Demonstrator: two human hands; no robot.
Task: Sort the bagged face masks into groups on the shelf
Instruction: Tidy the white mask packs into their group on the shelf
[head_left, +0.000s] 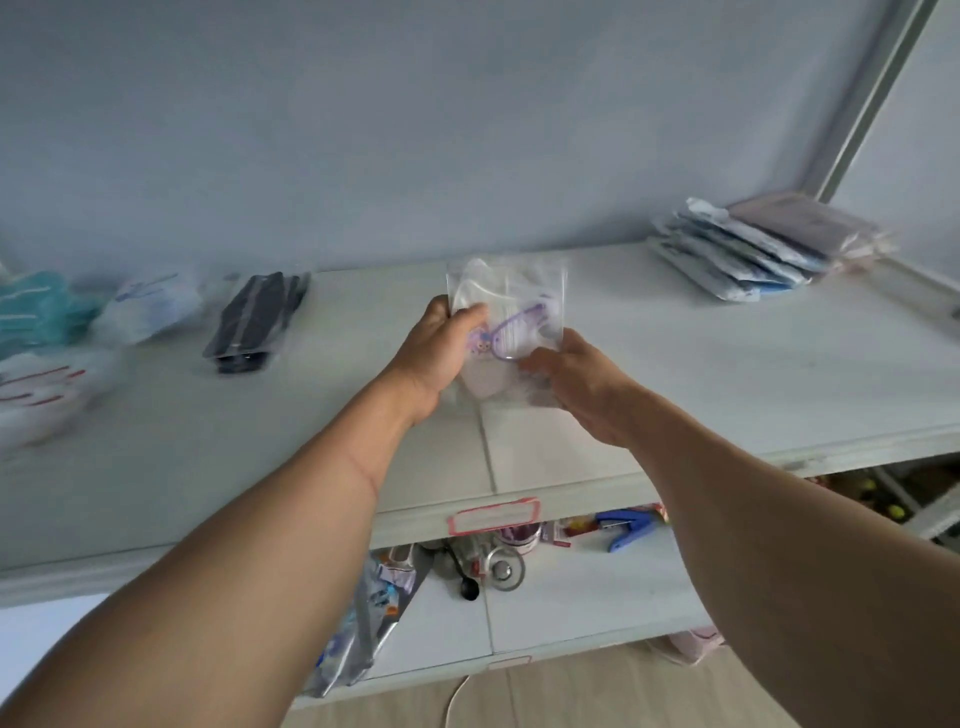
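At frame centre, a clear mask bag (506, 322) with a purple print is held upright above the shelf (727, 374), probably for reading before sorting. The left hand (436, 353) curls round its left edge; the right hand (576, 379) pinches the lower right corner. Piles lie upper right (763, 249) and at far left (62, 332), the left ones blurred and cut off.

Lower shelf — blue stapler (626, 526), black spoon (464, 574)

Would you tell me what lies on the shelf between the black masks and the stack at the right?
Head view: only the clear bagged mask, gripped by both hands; otherwise bare.
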